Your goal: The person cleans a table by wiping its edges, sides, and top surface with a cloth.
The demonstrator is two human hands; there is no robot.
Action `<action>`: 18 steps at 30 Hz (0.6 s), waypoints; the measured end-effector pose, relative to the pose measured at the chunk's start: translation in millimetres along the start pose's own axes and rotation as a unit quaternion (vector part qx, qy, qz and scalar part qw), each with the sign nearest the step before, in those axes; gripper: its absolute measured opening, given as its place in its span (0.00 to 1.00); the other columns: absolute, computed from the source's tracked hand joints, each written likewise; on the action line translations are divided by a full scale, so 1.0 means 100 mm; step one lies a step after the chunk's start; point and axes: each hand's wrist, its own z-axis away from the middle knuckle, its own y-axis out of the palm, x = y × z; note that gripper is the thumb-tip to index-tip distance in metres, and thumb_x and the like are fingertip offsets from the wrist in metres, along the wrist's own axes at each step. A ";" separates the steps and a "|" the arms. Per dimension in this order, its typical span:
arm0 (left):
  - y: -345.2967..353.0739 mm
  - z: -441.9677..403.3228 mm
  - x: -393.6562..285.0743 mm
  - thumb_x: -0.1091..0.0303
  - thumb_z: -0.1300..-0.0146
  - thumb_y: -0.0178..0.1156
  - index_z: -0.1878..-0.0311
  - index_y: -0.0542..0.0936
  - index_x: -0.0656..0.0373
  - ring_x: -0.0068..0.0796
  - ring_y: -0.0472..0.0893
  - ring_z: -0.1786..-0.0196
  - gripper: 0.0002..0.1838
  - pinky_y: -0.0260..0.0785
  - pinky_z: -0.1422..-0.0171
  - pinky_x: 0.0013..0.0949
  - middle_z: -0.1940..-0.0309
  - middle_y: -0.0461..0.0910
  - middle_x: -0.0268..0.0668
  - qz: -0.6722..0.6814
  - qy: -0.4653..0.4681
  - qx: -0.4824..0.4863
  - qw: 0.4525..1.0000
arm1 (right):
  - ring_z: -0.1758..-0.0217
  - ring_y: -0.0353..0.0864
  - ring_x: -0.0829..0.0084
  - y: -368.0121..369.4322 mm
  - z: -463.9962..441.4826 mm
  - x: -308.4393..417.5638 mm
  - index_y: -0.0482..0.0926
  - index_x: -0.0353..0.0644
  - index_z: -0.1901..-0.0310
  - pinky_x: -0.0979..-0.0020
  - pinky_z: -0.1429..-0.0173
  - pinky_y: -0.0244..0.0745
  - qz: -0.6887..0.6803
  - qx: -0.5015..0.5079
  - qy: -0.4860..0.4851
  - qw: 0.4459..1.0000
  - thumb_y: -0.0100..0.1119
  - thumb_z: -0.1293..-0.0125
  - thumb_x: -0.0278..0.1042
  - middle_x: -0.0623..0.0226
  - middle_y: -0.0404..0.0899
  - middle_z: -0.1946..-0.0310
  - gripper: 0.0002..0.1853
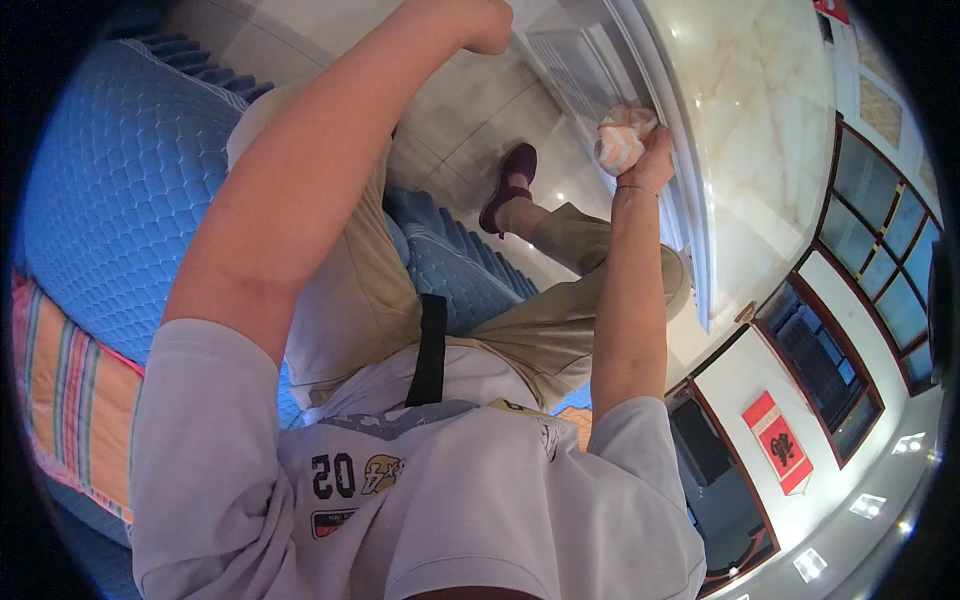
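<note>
My right hand (655, 165) is closed around a bunched-up cloth (620, 145) with a white and peach zigzag pattern. It is at the white side of a marble-topped table (745, 110), just under the top's edge. My left arm stretches forward across the left of the view. Only part of my left hand (487, 27) shows at the top edge, and its fingers are hidden. I cannot see anything in that hand.
I sit on a seat with a blue quilted cover (130, 180). A striped orange cloth (75, 385) lies at the left. One foot in a dark purple shoe (510, 185) rests on the tiled floor (450, 120). A red hanging scroll (777, 440) is on the wall.
</note>
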 end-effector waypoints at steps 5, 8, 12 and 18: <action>-0.04 0.02 0.00 0.67 0.43 0.51 0.55 0.83 0.63 0.49 0.80 0.49 0.17 0.71 0.45 0.46 0.52 0.80 0.52 -0.004 0.005 0.026 1.000 | 0.60 0.82 0.61 -0.01 0.00 0.02 0.77 0.29 0.57 0.62 0.56 0.79 0.042 -0.004 -0.033 0.999 0.54 0.44 0.28 0.57 0.80 0.62 0.15; -0.06 0.05 0.00 0.67 0.43 0.51 0.55 0.83 0.63 0.49 0.80 0.49 0.17 0.71 0.45 0.46 0.52 0.80 0.52 -0.004 0.005 0.025 1.000 | 0.61 0.81 0.61 0.02 -0.01 0.03 0.77 0.30 0.58 0.62 0.57 0.79 0.045 -0.018 -0.026 0.998 0.53 0.43 0.28 0.57 0.79 0.62 0.13; -0.06 0.05 0.01 0.67 0.43 0.51 0.55 0.83 0.63 0.49 0.80 0.49 0.17 0.71 0.45 0.46 0.52 0.80 0.52 -0.005 0.001 0.020 1.000 | 0.60 0.81 0.61 -0.08 -0.20 -0.10 0.76 0.29 0.58 0.61 0.57 0.79 0.015 -0.002 -0.017 1.000 0.53 0.43 0.28 0.57 0.78 0.61 0.13; -0.04 0.01 0.02 0.68 0.44 0.51 0.56 0.83 0.64 0.49 0.80 0.50 0.17 0.71 0.45 0.46 0.53 0.81 0.52 0.009 0.012 0.013 1.000 | 0.58 0.81 0.59 -0.01 -0.16 -0.07 0.76 0.28 0.57 0.60 0.56 0.80 0.002 -0.007 0.014 1.000 0.52 0.43 0.28 0.56 0.78 0.59 0.14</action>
